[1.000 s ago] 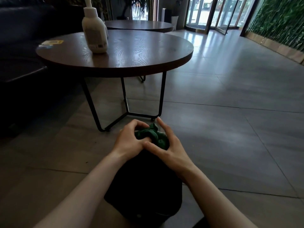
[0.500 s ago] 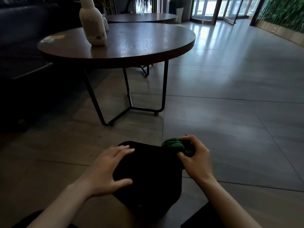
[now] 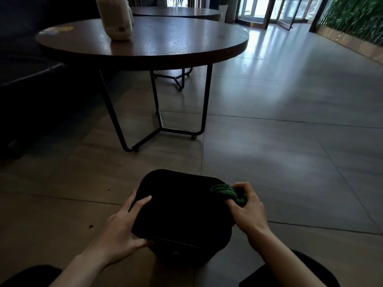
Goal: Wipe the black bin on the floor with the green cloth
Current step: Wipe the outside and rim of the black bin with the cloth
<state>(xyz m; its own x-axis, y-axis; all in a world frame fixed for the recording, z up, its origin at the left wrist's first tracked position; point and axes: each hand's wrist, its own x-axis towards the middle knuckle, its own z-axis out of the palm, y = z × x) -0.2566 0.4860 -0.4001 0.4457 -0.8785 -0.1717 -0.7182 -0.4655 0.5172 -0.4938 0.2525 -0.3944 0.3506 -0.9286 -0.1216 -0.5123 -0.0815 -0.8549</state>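
Note:
The black bin (image 3: 180, 206) stands on the tiled floor right in front of me, its flat dark lid facing up. My left hand (image 3: 124, 230) grips the lid's left edge, fingers on top and thumb under the near rim. My right hand (image 3: 247, 210) is closed on the bunched green cloth (image 3: 227, 192), which presses against the lid's far right corner. The bin's lower body is mostly hidden under the lid and in shadow.
A round wooden table (image 3: 186, 52) on thin black metal legs stands just beyond the bin, with a white bottle (image 3: 116, 17) on it. A dark sofa (image 3: 27, 65) fills the left side. A second round table (image 3: 176, 12) sits further back. Open tiled floor stretches to the right.
Both hands held the cloth together on the bin's far edge. They split: the left moved to the lid's left edge, the right carried the cloth to the right corner.

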